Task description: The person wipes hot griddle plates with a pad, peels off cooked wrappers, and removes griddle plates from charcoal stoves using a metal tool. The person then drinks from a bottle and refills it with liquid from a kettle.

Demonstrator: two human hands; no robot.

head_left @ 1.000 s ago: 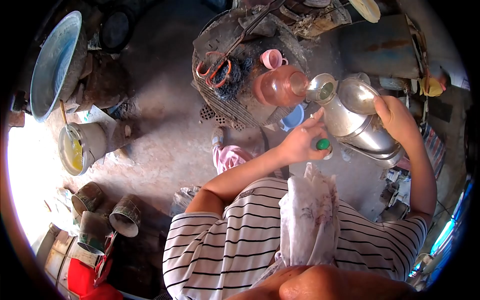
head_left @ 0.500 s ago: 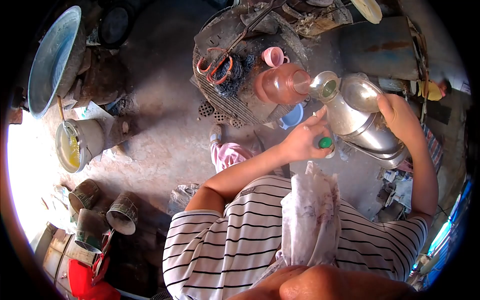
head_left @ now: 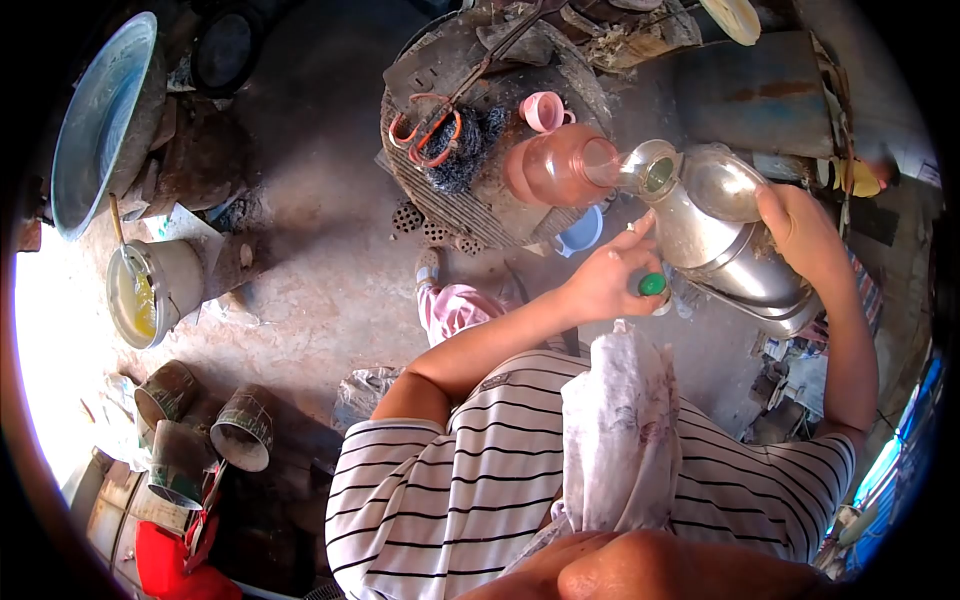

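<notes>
My right hand (head_left: 803, 235) grips the metal kettle (head_left: 735, 245) at its upper side, beside the round lid (head_left: 720, 185). The kettle is tilted, with its wide spout (head_left: 657, 170) at the mouth of a pink translucent jug (head_left: 565, 168). In my left hand (head_left: 612, 278) is a stopper with a green top (head_left: 652, 284), held by curled fingers; its index finger points up toward the kettle below the spout. The jug stands on a round, worn table (head_left: 505, 215), near a pink cup (head_left: 543, 111).
Orange-handled scissors (head_left: 437, 150) and dark scouring mesh lie on the table. A blue bowl (head_left: 581, 231) is just below it. At left are a large metal basin (head_left: 103, 125), a bucket (head_left: 165, 285) with yellow contents and several pots (head_left: 242, 428). A rusty metal box (head_left: 760, 95) is at upper right.
The view has shifted slightly. The kettle's spout has come a little closer to the jug's mouth, and both hands keep their grips.
</notes>
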